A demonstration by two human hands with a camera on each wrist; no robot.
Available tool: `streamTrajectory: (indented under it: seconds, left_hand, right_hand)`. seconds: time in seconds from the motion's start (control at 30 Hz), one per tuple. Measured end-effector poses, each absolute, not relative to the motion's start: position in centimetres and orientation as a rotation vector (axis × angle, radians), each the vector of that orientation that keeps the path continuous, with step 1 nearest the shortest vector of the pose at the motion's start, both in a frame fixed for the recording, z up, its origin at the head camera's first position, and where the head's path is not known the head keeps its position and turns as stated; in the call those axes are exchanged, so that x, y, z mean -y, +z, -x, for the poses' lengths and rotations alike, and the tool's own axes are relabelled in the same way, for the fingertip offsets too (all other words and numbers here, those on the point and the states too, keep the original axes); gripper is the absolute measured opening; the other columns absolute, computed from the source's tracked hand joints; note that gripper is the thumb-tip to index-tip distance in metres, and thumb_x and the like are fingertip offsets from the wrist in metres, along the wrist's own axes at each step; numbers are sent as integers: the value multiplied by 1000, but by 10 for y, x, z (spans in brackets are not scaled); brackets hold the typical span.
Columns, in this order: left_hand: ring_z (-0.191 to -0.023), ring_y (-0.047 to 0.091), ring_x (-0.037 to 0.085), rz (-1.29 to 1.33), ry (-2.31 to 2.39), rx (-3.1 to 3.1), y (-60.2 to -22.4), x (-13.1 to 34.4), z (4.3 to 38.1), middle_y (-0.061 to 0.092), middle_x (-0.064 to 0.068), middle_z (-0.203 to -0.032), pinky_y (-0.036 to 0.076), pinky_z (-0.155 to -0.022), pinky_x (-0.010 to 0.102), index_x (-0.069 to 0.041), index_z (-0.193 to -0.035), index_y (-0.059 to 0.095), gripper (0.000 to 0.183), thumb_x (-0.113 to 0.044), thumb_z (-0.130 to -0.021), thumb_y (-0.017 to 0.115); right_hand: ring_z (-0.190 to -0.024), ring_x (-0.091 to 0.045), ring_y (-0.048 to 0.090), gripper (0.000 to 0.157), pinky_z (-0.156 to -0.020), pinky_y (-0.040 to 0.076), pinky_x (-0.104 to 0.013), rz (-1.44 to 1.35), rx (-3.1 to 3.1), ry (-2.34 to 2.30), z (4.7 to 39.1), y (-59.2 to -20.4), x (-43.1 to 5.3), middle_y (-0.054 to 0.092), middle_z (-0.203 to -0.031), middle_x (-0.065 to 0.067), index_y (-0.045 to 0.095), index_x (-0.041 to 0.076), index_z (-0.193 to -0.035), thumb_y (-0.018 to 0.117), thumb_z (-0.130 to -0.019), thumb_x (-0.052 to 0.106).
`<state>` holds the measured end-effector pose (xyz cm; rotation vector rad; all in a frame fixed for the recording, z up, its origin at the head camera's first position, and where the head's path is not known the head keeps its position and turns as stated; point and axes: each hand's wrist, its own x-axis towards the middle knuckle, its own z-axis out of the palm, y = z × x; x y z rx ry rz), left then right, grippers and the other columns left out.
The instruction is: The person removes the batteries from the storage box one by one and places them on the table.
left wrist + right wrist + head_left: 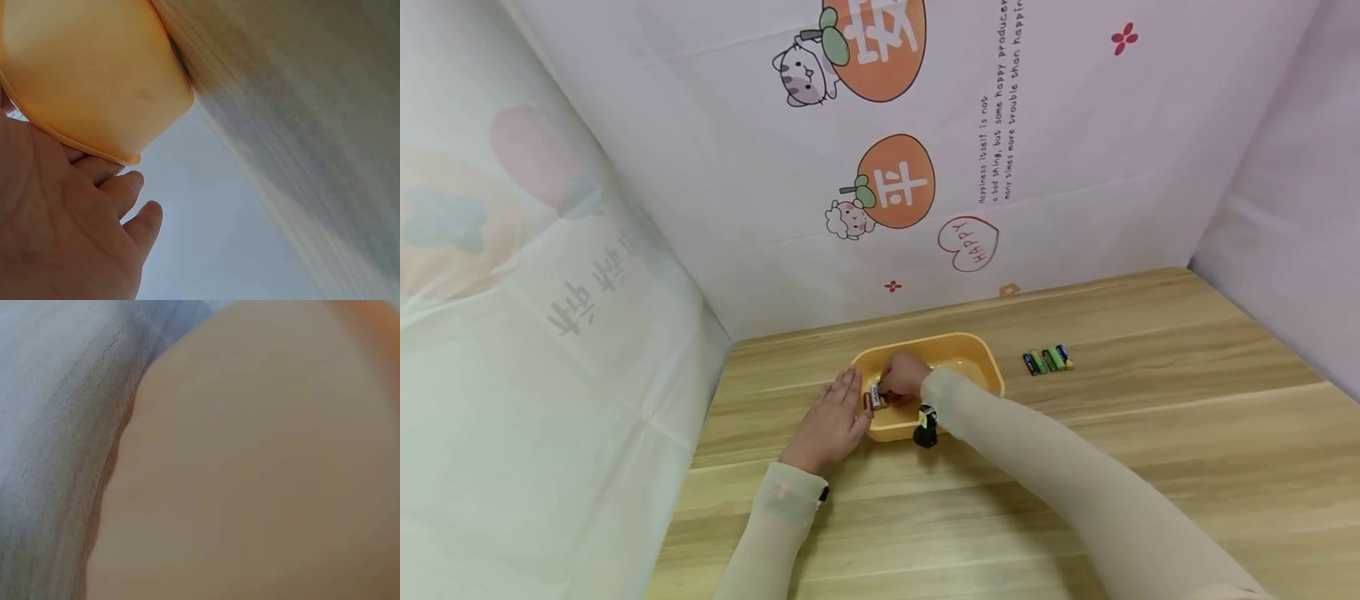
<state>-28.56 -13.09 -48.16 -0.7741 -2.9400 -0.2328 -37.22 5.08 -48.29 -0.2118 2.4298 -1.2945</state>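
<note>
A yellow plastic bin [970, 343] sits on the wooden table. My left hand [827, 423] rests along its left rim with the fingers fairly straight. In the left wrist view, the fingertips of that left hand [69, 206] lie against the rim of the bin [106, 81]. My right hand [906, 375] reaches down inside the bin with curled fingers, pinching a small battery that is mostly hidden by the hand. Beside its fingertips, several small batteries [875, 395] lie at the bin's left end. The right wrist view holds only the bin's outer wall [250, 462], close up.
To the right of the bin, several green and blue batteries [1048, 359] lie in a row on the table [1150, 417]. A printed white cloth [790, 275] hangs behind the table, with more cloth at both sides.
</note>
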Motion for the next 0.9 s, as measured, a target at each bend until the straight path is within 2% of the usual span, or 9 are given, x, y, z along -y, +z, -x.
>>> streamTrajectory:
  seconds: [0.17,0.43,0.7,0.9]
  left_hand:
    - [-146,16,28,789,-226,2927,-483,130,287,16,14,-160,16,-117,44,1,-153,22,63,-37,-104,35]
    - [-147,13,26,777,-222,2936,-483,130,287,14,12,-161,17,-116,45,0,-154,20,64,-38,-104,35]
    - [-147,13,26,757,-228,2946,-484,130,287,14,11,-161,16,-117,43,-1,-154,20,63,-38,-105,33]
    - [-147,12,25,752,-224,2952,-482,129,286,14,12,-161,14,-117,42,-1,-154,20,63,-37,-105,34]
  right_hand:
    - [-59,-22,65,10,-54,56,-32,278,-2509,-1188,371,-485,-53,68,-69,-9,70,3,-77,72,-85,8]
    - [-44,-15,53,27,-42,42,-26,374,-2671,-941,377,-490,-55,64,-54,-4,70,9,-59,74,-84,18]
    - [-44,-14,52,22,-43,39,-26,327,-2713,-888,376,-481,-57,64,-54,-4,68,9,-59,69,-81,12]
    - [-42,-13,52,25,-44,40,-25,343,-2749,-865,376,-480,-56,61,-50,-1,67,11,-58,67,-82,12]
